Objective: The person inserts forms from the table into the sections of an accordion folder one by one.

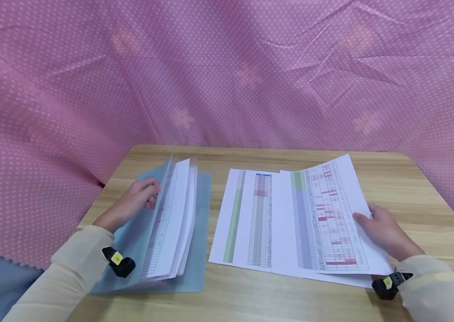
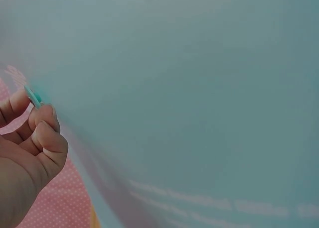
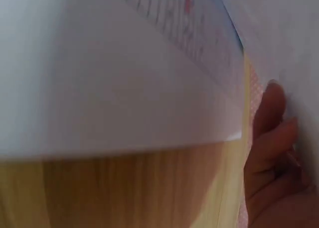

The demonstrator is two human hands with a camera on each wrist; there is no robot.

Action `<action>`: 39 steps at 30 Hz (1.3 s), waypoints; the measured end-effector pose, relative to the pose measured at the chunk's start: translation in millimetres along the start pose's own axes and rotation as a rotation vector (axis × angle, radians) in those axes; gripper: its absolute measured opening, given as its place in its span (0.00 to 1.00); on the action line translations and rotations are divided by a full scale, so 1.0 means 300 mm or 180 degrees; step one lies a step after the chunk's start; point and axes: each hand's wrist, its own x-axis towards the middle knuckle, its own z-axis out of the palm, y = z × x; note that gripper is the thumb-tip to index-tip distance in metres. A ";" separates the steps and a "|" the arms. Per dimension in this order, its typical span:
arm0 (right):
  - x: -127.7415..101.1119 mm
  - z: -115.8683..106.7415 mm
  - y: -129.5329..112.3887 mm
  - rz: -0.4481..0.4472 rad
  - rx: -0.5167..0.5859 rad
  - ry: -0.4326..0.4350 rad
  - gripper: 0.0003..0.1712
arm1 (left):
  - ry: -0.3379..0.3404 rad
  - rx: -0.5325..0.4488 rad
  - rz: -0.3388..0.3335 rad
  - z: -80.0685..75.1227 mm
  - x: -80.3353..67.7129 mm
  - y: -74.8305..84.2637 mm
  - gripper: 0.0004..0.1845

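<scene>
A translucent blue plastic document folder (image 1: 203, 237) lies on the left, its cover lifted. My left hand (image 1: 140, 194) holds that cover; in the left wrist view its fingers pinch a small teal snap button (image 2: 33, 96) at the cover's edge. White printed sheets (image 1: 174, 214) stand partly raised inside. To the right, my right hand (image 1: 385, 232) grips the right edge of a printed table sheet (image 1: 331, 214) with green, blue and red cells, thumb on its face. That edge is raised and bent upward. In the right wrist view, fingers (image 3: 271, 143) press against the sheet's back.
Beside the held sheet lie other printed sheets (image 1: 247, 219) with green and red columns, overlapping one another. All rests on a light wooden table (image 1: 251, 299). A pink dotted cloth (image 1: 227, 80) hangs behind the table and along its sides.
</scene>
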 end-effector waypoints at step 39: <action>-0.008 0.228 -0.200 -0.0091 0.0860 -0.0264 0.36 | 0.0056 -0.0021 -0.0048 -0.009 -0.016 0.015 0.14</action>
